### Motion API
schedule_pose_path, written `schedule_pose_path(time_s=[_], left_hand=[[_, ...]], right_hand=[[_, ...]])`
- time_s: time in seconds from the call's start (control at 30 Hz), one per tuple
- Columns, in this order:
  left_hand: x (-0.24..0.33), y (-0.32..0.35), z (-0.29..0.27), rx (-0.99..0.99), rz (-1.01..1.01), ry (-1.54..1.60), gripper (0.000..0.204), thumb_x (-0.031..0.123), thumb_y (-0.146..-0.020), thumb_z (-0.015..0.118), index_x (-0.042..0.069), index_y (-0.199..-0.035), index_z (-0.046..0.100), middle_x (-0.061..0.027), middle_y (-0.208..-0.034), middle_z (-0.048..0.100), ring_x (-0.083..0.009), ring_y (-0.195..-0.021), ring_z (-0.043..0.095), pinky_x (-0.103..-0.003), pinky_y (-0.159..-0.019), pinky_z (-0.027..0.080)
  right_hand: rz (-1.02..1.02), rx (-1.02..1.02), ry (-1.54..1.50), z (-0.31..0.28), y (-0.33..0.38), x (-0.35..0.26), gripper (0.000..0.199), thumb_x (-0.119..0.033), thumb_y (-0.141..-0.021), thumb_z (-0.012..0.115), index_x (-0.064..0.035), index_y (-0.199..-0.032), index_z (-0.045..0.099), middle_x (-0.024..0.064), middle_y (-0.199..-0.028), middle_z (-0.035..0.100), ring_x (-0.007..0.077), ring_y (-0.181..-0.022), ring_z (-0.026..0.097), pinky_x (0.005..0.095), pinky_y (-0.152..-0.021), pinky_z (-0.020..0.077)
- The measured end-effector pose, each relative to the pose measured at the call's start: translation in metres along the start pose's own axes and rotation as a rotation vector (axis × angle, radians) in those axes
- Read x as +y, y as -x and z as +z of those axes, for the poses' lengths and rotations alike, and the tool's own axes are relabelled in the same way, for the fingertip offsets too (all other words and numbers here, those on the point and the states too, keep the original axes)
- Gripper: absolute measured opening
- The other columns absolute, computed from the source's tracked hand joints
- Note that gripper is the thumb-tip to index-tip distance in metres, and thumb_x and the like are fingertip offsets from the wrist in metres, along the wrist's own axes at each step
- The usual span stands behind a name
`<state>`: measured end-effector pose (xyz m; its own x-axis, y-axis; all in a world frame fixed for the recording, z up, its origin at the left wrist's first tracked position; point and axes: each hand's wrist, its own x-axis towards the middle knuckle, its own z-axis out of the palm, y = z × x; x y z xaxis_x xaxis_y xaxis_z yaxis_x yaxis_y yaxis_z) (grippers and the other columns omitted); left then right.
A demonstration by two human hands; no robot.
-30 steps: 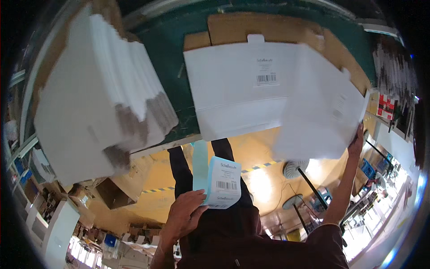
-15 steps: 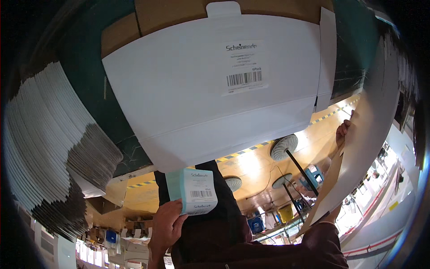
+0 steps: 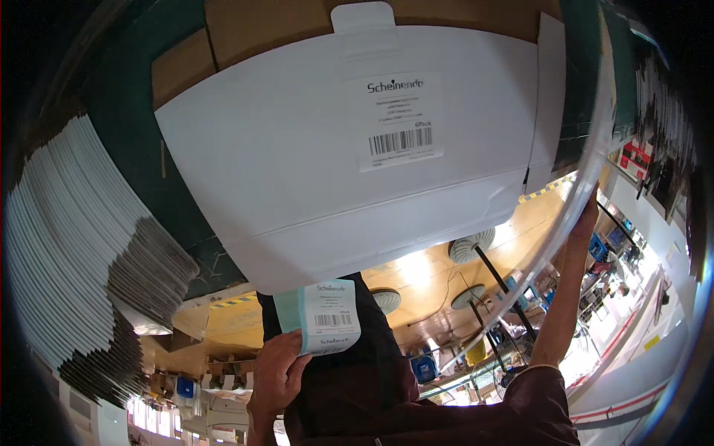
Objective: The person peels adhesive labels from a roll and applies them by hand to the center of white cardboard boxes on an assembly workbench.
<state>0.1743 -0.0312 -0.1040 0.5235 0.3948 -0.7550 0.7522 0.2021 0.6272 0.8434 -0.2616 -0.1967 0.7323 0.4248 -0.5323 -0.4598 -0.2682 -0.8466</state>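
My left hand (image 3: 278,372) is closed on a strip of white labels (image 3: 332,314) with a pale green backing, low in front of my lap. Before me lies a flat white carton blank (image 3: 312,171), with a printed label (image 3: 401,123) stuck on its upper part. Over on the right, my raised right hand (image 3: 586,214) grips another white carton blank (image 3: 556,241), now seen nearly edge-on and curved. That sheet's edge hides part of the right hand's fingers.
A thick stack of folded white cartons (image 3: 67,238) stands at the left. Brown cardboard (image 3: 290,31) lies beneath the blank on the dark green table (image 3: 182,201). Further sheets (image 3: 666,111) show at the far right. Round-based stands (image 3: 470,244) are on the yellow floor.
My right hand has moved outward and up, and its carton blank has turned from broadside to edge-on. The left hand keeps its label strip in place. The view has shifted slightly.
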Motion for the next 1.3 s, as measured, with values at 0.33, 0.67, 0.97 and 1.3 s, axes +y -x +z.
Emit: schedule_pose_path(time_s=[0.33,0.67,0.97,1.3], left_hand=[[-0.001,0.011,0.002,0.064,0.032,-0.098,0.028,0.009,-0.084,0.070,0.001,-0.111,0.067,-0.0199,-0.110,0.068,-0.0404,-0.103,0.063,-0.046,-0.092,0.050],[-0.005,0.032,0.005,0.186,0.074,-0.127,0.032,0.025,-0.098,0.057,0.001,-0.116,0.067,-0.0228,-0.116,0.067,-0.0428,-0.108,0.062,-0.046,-0.094,0.049],[-0.010,0.052,0.026,0.326,0.125,-0.247,0.039,0.031,-0.097,0.056,0.000,-0.116,0.068,-0.0244,-0.116,0.067,-0.0425,-0.110,0.062,-0.046,-0.097,0.048],[0.031,0.104,0.018,0.486,0.095,-0.254,0.023,0.017,-0.092,0.063,0.000,-0.107,0.069,-0.0222,-0.099,0.070,-0.0397,-0.096,0.067,-0.046,-0.083,0.051]], right_hand=[[-0.168,-0.041,0.183,0.128,0.013,0.001,0.055,-0.033,-0.104,0.049,-0.0006,-0.148,0.041,0.0102,-0.146,0.049,0.0207,-0.132,0.047,0.0356,-0.114,0.0334],[-0.329,0.034,0.490,0.232,0.011,0.022,0.039,-0.015,-0.092,0.073,-0.0009,-0.127,0.065,-0.0094,-0.076,0.055,0.0007,-0.063,0.041,0.0182,-0.053,0.0332],[-0.437,0.126,0.589,0.264,0.042,0.023,0.043,-0.024,-0.087,0.075,0.0009,-0.120,0.065,0.0140,-0.096,0.069,0.0228,-0.086,0.064,0.0352,-0.079,0.0512],[-0.957,0.346,0.979,0.286,0.028,0.052,0.038,-0.030,-0.088,0.068,-0.0056,-0.116,0.064,0.0175,-0.117,0.056,0.0396,-0.106,0.051,0.0517,-0.092,0.0416]])
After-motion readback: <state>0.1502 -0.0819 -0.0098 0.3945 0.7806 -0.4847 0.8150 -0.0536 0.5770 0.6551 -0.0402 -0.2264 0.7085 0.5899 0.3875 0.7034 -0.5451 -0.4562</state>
